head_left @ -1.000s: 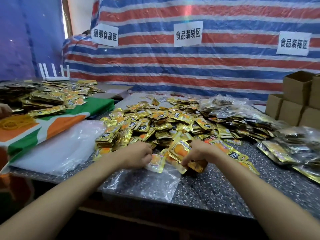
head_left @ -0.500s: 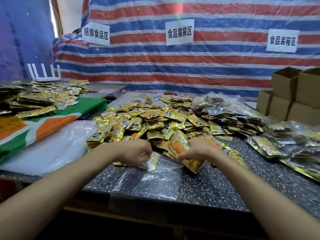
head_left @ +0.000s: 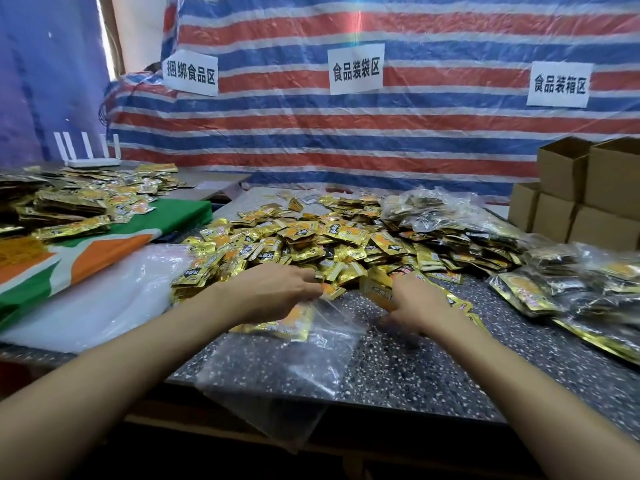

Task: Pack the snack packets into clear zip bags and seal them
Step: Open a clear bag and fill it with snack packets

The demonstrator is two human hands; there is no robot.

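A clear zip bag [head_left: 287, 368] lies flat on the speckled table [head_left: 433, 368] and hangs over its front edge. My left hand [head_left: 273, 292] pinches the bag's mouth, with a gold snack packet [head_left: 277, 323] partly inside just under it. My right hand [head_left: 415, 303] grips a few gold packets [head_left: 377, 285] right beside the bag's mouth. A big heap of loose gold snack packets [head_left: 311, 244] spreads out behind both hands.
Filled clear bags [head_left: 568, 282] pile up on the right of the table. Cardboard boxes [head_left: 588, 192] stack at the far right. A stack of empty clear bags [head_left: 104, 299] lies at left beside an orange-green cloth [head_left: 86, 251] carrying more packets [head_left: 69, 209]. A striped tarp hangs behind.
My right hand lifted a few packets from the heap's edge toward the bag's mouth. My left hand shifted up along the mouth, and one packet now lies partly inside.
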